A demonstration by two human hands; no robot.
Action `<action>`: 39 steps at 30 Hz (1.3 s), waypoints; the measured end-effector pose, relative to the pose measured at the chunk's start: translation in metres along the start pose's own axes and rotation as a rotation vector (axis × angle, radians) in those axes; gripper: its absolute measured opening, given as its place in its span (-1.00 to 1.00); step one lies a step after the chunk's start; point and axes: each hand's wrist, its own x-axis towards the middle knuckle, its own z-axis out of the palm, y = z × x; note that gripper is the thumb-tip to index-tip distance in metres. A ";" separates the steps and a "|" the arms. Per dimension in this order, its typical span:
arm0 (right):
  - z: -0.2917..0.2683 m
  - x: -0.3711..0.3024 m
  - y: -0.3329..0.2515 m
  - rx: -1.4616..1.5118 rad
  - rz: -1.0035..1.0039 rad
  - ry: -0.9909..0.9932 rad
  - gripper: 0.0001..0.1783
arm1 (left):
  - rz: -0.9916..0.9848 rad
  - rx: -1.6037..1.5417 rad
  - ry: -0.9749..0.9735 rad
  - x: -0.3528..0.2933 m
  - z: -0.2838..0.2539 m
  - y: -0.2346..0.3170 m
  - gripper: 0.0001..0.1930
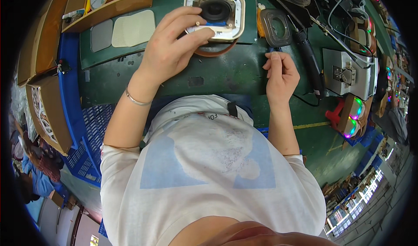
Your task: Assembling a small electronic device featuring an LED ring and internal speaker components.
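A white square speaker housing [239,15] with rounded corners sits at the far middle of the green bench, its inside facing up. Set in it is a round black speaker driver [216,10], with a bit of blue beneath. My left hand [172,43] grips the housing's left side, fingers bent over its rim. A brown strap [220,51] loops out at the near side. To the right, my right hand [282,75] is closed, thumb and fingertips together; whatever they pinch is too small to make out. Just beyond those fingertips lies a dark grey frame [271,40] with an oval opening.
Right of my right hand lies a black electric screwdriver [310,63] with a cable. Farther right are a metal box [348,74] and speakers with coloured lights [356,111]. At the left stand a cardboard tray [109,17], pale pads [133,28] and a blue crate [98,130].
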 end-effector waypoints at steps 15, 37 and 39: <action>-0.035 0.022 -0.033 0.314 0.073 0.202 -0.77 | -0.020 -0.016 0.062 0.000 0.006 -0.001 -0.68; -0.121 0.115 -0.027 0.065 -0.179 0.229 -0.79 | -0.129 -0.037 0.166 -0.003 0.002 -0.004 -0.75; -0.124 0.114 -0.036 0.022 -0.211 0.275 -0.84 | -0.128 -0.037 0.167 -0.004 0.002 -0.004 -0.74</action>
